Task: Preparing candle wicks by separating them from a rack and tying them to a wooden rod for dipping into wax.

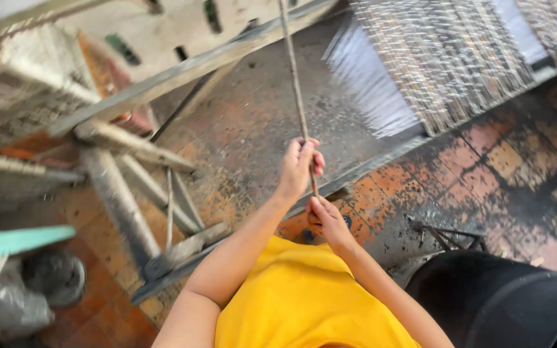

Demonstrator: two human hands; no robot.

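— What's going on at the loom frame (182,67)?

— Mid-pull, I'd say. The left hand (301,164) is clenched round the thin cord (293,71), arm stretched forward.

— And the other?

— The right hand (325,219) grips the same cord just below, elbow bent near the yellow shirt (298,296). Next probably needs a steady pull.

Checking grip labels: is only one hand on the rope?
No, both the left hand and the right hand are closed around the rope, one above the other.
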